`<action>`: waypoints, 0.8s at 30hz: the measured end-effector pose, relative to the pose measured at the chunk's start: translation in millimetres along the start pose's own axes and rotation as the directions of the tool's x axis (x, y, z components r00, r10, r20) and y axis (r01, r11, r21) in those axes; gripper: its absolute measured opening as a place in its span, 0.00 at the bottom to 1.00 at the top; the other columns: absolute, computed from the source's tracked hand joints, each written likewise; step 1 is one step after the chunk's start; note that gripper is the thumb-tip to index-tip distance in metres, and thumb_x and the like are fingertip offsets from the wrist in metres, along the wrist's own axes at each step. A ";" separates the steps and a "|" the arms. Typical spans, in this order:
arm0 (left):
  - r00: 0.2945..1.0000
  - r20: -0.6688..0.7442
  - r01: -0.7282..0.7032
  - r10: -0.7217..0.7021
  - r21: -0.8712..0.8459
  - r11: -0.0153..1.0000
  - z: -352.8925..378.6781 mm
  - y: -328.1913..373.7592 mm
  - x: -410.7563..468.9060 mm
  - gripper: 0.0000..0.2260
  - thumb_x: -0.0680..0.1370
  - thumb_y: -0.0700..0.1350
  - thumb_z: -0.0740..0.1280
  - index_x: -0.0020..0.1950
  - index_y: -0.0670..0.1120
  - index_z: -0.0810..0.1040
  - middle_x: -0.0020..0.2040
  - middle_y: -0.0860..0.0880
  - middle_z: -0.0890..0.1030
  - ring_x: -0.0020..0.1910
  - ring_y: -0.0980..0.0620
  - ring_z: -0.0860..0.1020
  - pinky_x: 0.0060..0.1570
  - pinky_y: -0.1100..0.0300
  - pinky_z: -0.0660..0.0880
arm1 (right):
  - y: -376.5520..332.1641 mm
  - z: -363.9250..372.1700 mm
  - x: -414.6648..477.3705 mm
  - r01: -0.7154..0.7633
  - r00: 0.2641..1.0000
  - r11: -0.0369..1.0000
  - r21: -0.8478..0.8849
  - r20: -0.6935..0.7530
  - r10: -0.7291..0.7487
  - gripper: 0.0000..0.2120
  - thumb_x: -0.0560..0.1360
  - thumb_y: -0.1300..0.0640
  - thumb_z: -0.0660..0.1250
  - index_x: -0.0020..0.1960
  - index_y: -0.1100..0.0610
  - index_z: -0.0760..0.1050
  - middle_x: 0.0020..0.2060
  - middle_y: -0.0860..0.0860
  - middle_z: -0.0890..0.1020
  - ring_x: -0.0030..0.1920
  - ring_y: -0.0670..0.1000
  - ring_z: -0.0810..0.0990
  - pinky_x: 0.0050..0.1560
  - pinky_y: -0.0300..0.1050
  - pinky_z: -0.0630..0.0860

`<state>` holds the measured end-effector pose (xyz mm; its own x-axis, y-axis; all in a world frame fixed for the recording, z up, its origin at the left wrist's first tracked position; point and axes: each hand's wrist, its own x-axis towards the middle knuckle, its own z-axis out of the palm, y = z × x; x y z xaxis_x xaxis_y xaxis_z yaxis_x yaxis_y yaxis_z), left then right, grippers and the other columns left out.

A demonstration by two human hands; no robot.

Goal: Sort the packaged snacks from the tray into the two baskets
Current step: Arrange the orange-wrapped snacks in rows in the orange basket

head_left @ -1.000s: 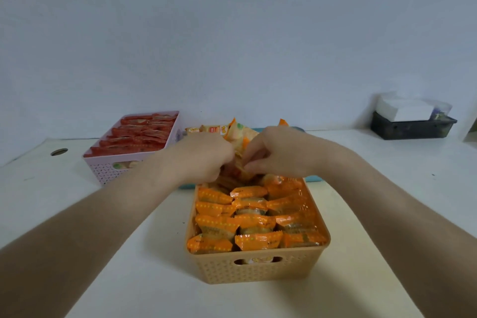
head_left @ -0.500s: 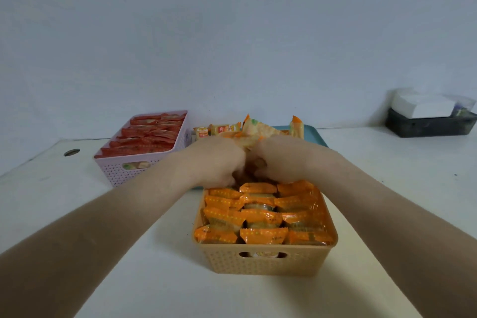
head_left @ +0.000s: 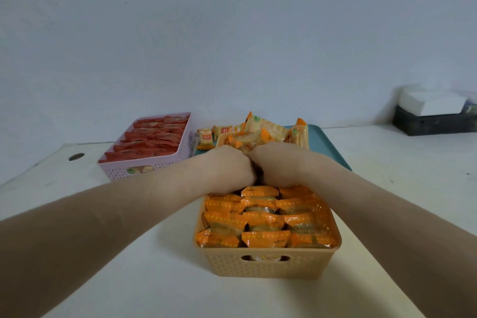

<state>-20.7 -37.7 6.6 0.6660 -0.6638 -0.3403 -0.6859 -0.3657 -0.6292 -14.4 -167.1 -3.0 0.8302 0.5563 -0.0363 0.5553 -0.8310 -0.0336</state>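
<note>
A tan basket [head_left: 268,263] stands in front of me, packed with rows of orange snack packs [head_left: 263,237]. My left hand [head_left: 227,170] and my right hand [head_left: 281,165] are pressed side by side over the basket's far end. Their fingers curl down onto orange packs there, which are mostly hidden under the hands. Behind the hands lies a teal tray [head_left: 327,144] with a heap of loose yellow and orange snack packs [head_left: 260,131]. A pink basket [head_left: 154,165] at the back left holds red snack packs [head_left: 152,139].
A black bin [head_left: 433,124] with a white box [head_left: 433,103] on it stands at the far right by the wall. The white table has a round cable hole [head_left: 76,156] at the far left.
Both hands have come together and dropped from above the tray's edge onto the far end of the tan basket, carrying the orange packs down with them. My view has shifted slightly.
</note>
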 end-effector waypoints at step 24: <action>0.962 0.024 0.212 -0.273 -0.695 0.687 13.0 -16.3 -38.7 0.13 0.76 0.60 0.65 0.57 0.56 0.78 0.53 0.56 0.81 0.56 0.52 0.77 0.57 0.53 0.73 | -16.7 -9.6 12.0 0.013 0.994 0.997 -0.072 -0.111 -0.021 0.04 0.74 0.54 0.65 0.43 0.54 0.75 0.32 0.47 0.69 0.41 0.55 0.77 0.38 0.49 0.76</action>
<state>-31.5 2.4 21.0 0.8346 -0.5232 -0.1722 -0.5338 -0.8454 -0.0186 -13.2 -146.5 6.8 0.8188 0.5690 0.0758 0.5679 -0.8222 0.0379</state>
